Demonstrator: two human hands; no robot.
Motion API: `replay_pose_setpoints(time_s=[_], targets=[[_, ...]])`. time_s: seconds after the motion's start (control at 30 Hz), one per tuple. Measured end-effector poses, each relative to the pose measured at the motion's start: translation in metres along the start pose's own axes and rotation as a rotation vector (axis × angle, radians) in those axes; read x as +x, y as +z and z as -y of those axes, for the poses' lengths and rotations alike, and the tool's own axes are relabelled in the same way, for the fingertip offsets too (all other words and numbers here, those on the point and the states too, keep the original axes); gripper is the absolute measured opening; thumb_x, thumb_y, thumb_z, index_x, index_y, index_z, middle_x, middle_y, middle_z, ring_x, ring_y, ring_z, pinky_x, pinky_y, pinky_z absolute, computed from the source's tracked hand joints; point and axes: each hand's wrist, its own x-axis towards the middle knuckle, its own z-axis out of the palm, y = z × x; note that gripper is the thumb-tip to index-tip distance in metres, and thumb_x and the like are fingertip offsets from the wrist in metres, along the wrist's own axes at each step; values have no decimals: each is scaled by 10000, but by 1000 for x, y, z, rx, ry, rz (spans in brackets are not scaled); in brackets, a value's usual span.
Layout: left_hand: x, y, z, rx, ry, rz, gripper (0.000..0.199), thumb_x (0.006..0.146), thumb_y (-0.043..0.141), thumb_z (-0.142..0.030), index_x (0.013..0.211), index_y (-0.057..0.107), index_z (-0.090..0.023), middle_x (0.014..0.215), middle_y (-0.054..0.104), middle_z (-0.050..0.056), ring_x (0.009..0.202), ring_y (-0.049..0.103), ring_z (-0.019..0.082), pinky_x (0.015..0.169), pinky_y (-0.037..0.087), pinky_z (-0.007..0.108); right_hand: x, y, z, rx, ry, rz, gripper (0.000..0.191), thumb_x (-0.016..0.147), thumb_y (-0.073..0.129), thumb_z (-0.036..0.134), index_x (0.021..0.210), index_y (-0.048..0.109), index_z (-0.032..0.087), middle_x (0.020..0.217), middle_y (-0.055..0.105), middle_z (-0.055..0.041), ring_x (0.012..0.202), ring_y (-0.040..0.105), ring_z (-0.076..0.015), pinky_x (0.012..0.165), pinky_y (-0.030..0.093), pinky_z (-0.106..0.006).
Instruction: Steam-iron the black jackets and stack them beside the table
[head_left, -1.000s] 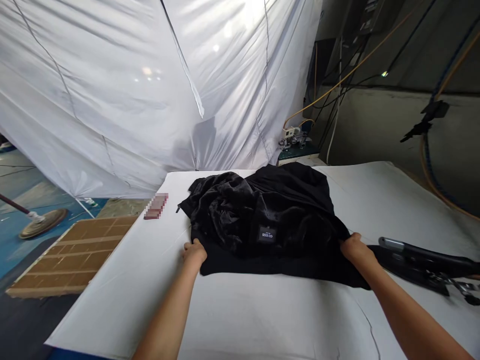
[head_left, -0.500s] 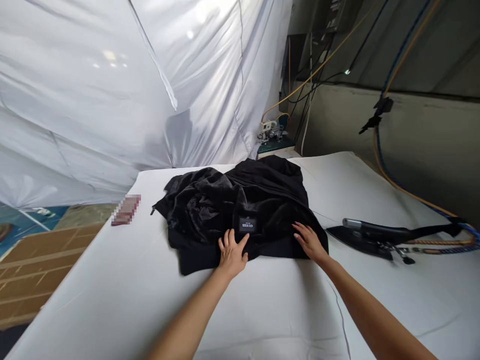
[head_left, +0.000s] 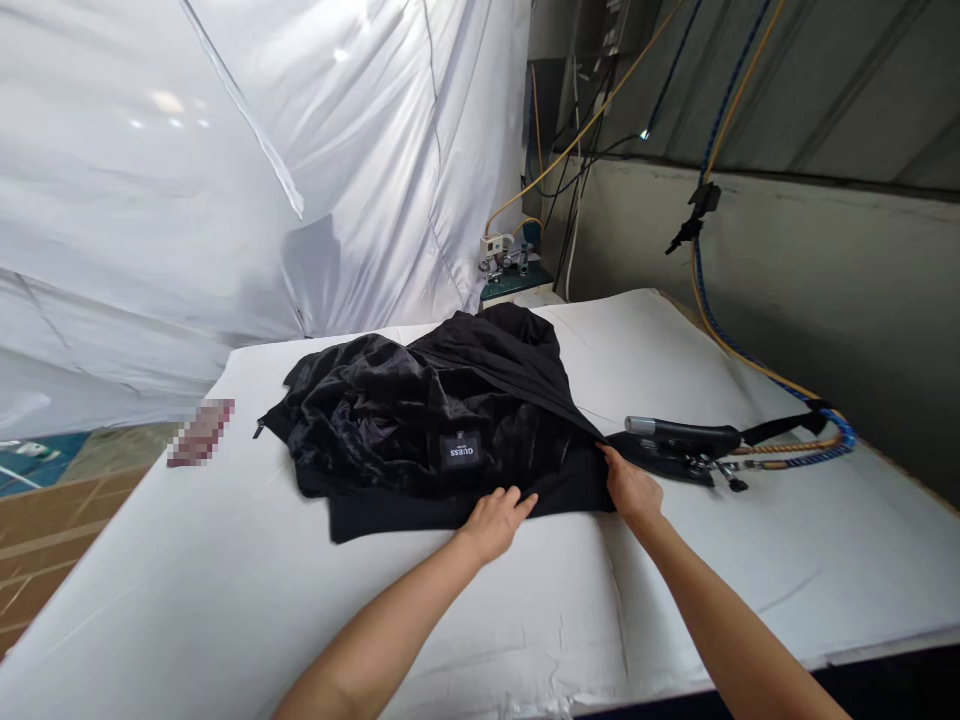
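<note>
A black jacket (head_left: 420,390) lies spread on the white-covered table with its plush lining facing up. A black GUESS label (head_left: 460,450) shows on the lining near the close edge. My left hand (head_left: 496,522) rests on the smooth band along that edge, thumb stretched out and fingers slightly bent, pressing on the cloth. At the right end, my right hand (head_left: 631,488) is closed on the jacket's edge, fingertips pinching the fabric. A zipper end sticks out from the far left corner. Part of the right-hand fingers is hidden from this angle.
Just right of the jacket lies a steam iron (head_left: 675,440), its hoses (head_left: 810,455) looping up behind. White sheeting (head_left: 187,180) hangs at the back left. A small machine (head_left: 510,270) stands behind the table. A blurred reddish item (head_left: 202,432) lies on the left.
My right hand has closed on the jacket's right edge, where it lay open before. My left hand has slid right along the near band, off the label's side. The view has shifted right.
</note>
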Motion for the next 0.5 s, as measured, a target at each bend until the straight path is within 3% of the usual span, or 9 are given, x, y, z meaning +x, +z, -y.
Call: replay_pose_setpoints(time_s=[0.13, 0.23, 0.33, 0.4, 0.5], targets=[[17, -3, -15, -120, 53, 69, 480, 797, 403, -186, 1257, 470, -306, 966, 530, 35, 825, 518, 153, 715, 457, 273, -5, 2, -18, -95, -48, 42, 483, 906, 155, 370, 1367, 293, 340, 949, 675, -80, 766, 634, -233, 649, 433, -360], [36, -4, -18, -155, 164, 11, 386, 867, 325, -187, 1125, 584, -309, 1022, 569, 29, 972, 486, 157, 847, 423, 309, -8, 4, -18, -122, -70, 36, 494, 911, 150, 361, 1397, 222, 316, 884, 685, -87, 738, 639, -229, 637, 430, -354], [50, 0, -19, -127, 129, -57, 367, 851, 435, -395, 1211, 496, -361, 1229, 514, 6, 1203, 327, 239, 1013, 236, 527, -10, 5, -18, -151, -87, 31, 494, 913, 161, 344, 1405, 190, 310, 877, 685, -84, 745, 639, -220, 664, 419, -357], [54, 4, -20, -103, 39, -69, 495, 800, 474, -510, 1278, 391, -412, 1323, 443, -19, 1273, 220, 286, 994, 63, 668, -11, 6, -19, -171, -119, 11, 498, 913, 173, 301, 1411, 181, 283, 891, 682, -88, 782, 634, -214, 721, 401, -373], [56, 8, -23, -90, -44, -51, 627, 757, 474, -593, 1331, 282, -429, 1380, 376, -24, 1297, 165, 319, 924, -75, 734, -12, 7, -19, -205, -153, -50, 497, 915, 174, 284, 1411, 195, 249, 900, 671, -95, 811, 620, -213, 757, 371, -388]])
